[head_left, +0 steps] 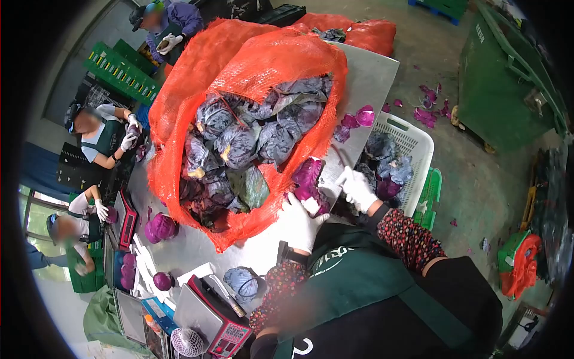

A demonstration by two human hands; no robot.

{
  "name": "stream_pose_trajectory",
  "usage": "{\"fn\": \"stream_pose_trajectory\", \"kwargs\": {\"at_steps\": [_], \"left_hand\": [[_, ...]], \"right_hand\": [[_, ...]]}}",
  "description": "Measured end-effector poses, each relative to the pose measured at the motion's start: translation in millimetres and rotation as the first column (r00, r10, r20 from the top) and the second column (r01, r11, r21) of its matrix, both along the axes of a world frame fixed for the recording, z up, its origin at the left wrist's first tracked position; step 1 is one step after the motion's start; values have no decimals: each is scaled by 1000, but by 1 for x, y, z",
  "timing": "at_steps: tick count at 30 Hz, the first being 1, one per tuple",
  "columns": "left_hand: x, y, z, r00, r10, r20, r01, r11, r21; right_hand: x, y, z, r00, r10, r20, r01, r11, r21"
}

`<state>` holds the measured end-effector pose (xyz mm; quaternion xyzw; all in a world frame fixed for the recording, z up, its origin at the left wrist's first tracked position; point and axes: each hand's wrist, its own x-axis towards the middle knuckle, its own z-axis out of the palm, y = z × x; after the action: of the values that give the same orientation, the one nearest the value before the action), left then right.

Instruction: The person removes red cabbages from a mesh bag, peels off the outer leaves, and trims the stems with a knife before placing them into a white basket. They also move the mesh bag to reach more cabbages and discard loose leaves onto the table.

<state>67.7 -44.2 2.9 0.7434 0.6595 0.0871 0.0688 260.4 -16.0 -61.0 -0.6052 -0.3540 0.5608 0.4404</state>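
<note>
My left hand (302, 225), in a white glove, holds a purple cabbage (308, 179) with partly loosened leaves against the metal table's edge. To its right my right hand (357, 189), also gloved, is closed; a thin dark object shows at its fingertips, too small to make out. An open red mesh bag (245, 66) full of dark cabbages (237, 145) lies just beyond both hands. Loose purple leaves (357, 118) rest on the metal table (365, 72).
A white crate (418, 143) of leaves stands right of the table, near a green bin (508, 78). Nearer are a scale (209, 317), a wrapped cabbage (241, 283) and purple cabbages (160, 227). Three co-workers (98, 134) are at the left and upper left.
</note>
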Motion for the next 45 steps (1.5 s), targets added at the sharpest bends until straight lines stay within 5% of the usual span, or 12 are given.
{"fn": "stream_pose_trajectory", "kwargs": {"at_steps": [5, 10, 14, 15, 17, 19, 21, 23, 31, 35, 40, 45], "left_hand": [[-12, -7, -5, 995, 72, 70, -70, 997, -21], [-12, -5, -3, 992, 78, 101, -75, 997, -30], [-8, -7, 1, 994, 64, 89, -64, 998, -2], [-8, -7, 4, 993, 67, 95, -68, 998, 2], [-7, -6, 12, 993, 58, 106, -52, 997, -56], [-16, -1, 13, 991, 94, 100, -81, 988, -131], [-44, 7, 0, 949, -3, 314, 54, 987, -151], [-78, 11, -10, 685, 73, 725, 175, 949, -262], [-49, -10, 13, 935, -32, 352, 15, 999, 52], [-83, 11, -20, 851, 5, 525, -22, 999, 26], [-128, 30, -31, 280, 339, 898, 4, 935, -354], [-149, 7, -55, -447, 515, 731, 259, 857, -446]], "right_hand": [[4, -11, 19, 951, 204, 231, -250, 949, 191], [-28, -20, 58, 763, 333, 554, -402, 916, 2], [-20, -5, 49, 817, 452, 358, -517, 849, 108], [-20, -5, 42, 814, 453, 364, -520, 847, 108], [-21, -6, 22, 615, 68, 786, -522, 782, 341], [-21, -6, 16, 564, 100, 820, -530, 805, 267], [-21, -4, 13, 651, 60, 756, -321, 925, 202], [-13, -5, 25, 911, 277, 307, -292, 956, 5], [-35, -2, 25, 961, 274, -25, -268, 953, 143], [-21, 2, -1, 981, 191, -18, -189, 979, 73], [-19, 7, -19, 984, 102, -143, -103, 995, 2], [7, 8, 9, 978, -14, -208, 2, 998, -55]]}}
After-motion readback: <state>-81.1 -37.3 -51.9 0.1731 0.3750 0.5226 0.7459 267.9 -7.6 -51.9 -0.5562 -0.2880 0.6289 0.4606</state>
